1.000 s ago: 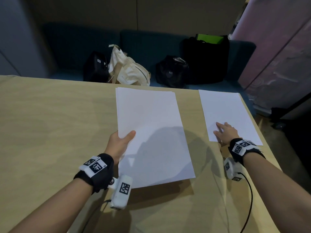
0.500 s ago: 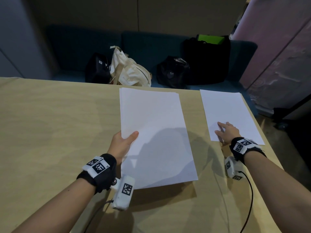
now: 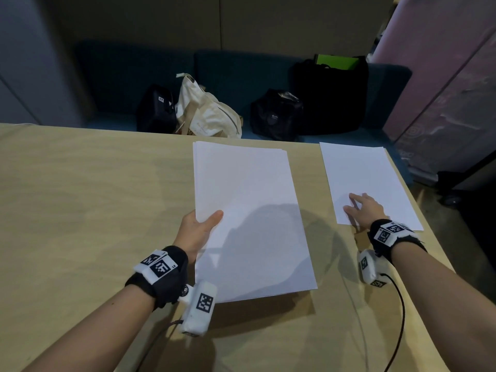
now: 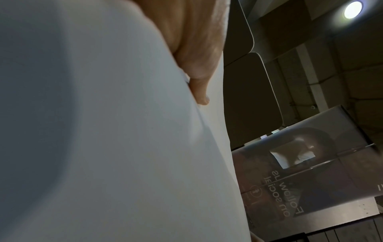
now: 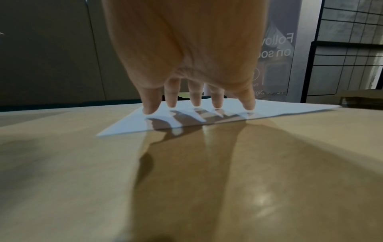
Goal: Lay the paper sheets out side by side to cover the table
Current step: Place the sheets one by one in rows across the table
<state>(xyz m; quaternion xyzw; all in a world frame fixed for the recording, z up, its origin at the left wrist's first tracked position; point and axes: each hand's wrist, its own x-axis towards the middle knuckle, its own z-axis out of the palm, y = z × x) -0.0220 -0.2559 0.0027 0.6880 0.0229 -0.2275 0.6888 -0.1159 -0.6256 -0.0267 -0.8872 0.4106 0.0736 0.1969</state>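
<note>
Your left hand [image 3: 197, 232] grips the paper stack [image 3: 249, 218] mid-frame; your right hand [image 3: 363, 210], fingers spread, presses the first sheet [image 3: 362, 173] flat at right. Next sheet goes beside it.

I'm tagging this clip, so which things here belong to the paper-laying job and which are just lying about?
Part of the job:
- stack of paper sheets, gripped by the left hand
- single sheet, under the right hand
- table

Just lying about, on the bench:
- cream tote bag
- black bags
</note>
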